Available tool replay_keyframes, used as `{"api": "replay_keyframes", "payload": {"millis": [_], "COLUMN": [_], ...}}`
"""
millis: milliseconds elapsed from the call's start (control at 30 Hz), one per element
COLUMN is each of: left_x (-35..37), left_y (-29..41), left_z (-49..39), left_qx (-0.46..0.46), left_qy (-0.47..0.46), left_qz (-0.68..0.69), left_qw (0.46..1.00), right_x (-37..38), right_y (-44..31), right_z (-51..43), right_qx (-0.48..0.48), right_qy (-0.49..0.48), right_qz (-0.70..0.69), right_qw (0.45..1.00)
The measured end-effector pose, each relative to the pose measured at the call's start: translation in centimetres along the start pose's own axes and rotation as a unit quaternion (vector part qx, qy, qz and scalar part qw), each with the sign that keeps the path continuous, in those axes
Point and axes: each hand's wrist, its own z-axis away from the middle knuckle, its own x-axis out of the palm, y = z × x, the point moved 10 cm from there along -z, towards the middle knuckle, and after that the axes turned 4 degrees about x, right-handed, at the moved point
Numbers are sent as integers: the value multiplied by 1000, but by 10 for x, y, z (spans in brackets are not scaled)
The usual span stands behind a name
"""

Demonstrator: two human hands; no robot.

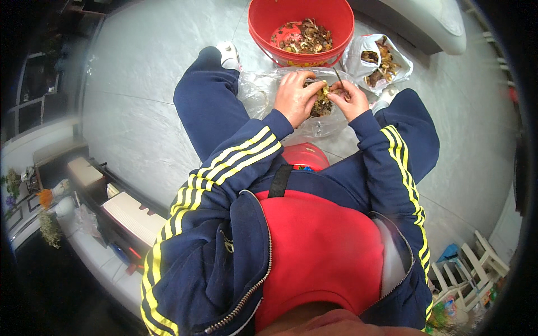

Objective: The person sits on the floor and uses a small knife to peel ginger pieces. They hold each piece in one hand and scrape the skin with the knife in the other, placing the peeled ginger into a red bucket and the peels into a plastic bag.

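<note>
Between the thumb and fingers of my left hand [293, 97] is a yellowish mushroom piece [325, 90]. My right hand [354, 101] meets it from the other side, with its fingertips at the piece. A thin dark tool [338, 77] sticks up from the right hand's grip; whether it is a knife cannot be made out. Both hands are over an open clear plastic bag [257, 93] on the floor between my legs. Brown and yellowish mushroom pieces [322, 108] lie in that bag, partly hidden by the hands.
Just beyond stands a red plastic bucket [269, 19] with brown scraps [313, 37] at its bottom. Right of it, a white plastic bag [401, 63] holds brown mushrooms [386, 63]. A red stool [306, 154] shows beneath me. White furniture [437, 21] rises at the upper right.
</note>
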Motion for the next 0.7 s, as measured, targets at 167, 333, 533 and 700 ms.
{"api": "replay_keyframes", "payload": {"millis": [167,333,533,700], "left_x": [2,-1,0,8], "left_y": [13,11,-24,-45], "left_z": [-8,-9,11,22], "left_qx": [66,47,-57,-106], "left_qy": [-1,12,9,9], "left_qz": [-21,-3,25,6], "left_qw": [998,999,998,994], "right_x": [3,-7,-21,-7], "right_y": [0,0,17,41], "right_z": [4,0,0,4], "right_qx": [29,-2,82,215], "right_qy": [-33,11,30,-22], "right_qz": [39,-11,-140,-299], "right_qw": [998,1000,986,930]}}
